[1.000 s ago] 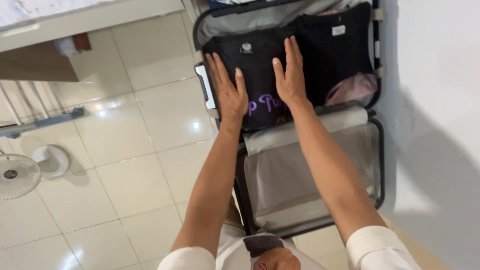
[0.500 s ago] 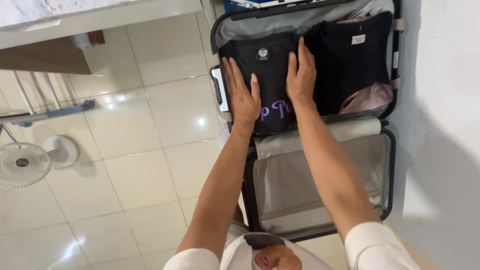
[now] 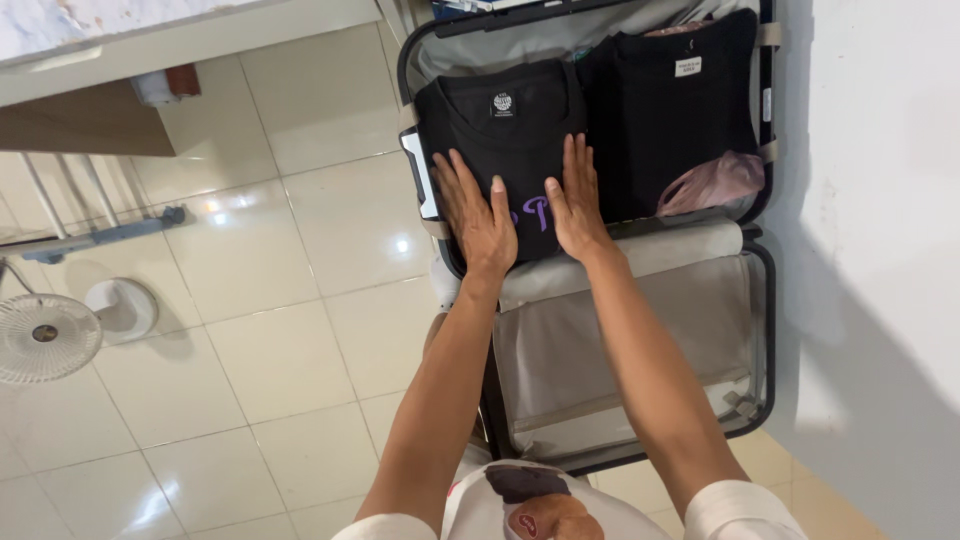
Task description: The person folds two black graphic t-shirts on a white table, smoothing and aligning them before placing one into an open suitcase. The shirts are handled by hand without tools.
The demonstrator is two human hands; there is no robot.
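Observation:
An open suitcase lies on the tiled floor. Its far half holds a folded black T-shirt with purple print on the left. A second folded black garment lies on the right. My left hand and my right hand both rest flat on the lower part of the T-shirt, fingers spread, side by side and holding nothing. A pink plastic bag sits at the near edge of the second garment. The near half of the suitcase shows only its grey lining.
A white wall runs along the right of the suitcase. A white floor fan stands at the left. A metal rack and a wooden desk or counter are at the upper left. Glossy floor tiles fill the middle.
Both hands have slid down towards me over the T-shirt and come closer together. The view has shifted, so the suitcase appears more to the right.

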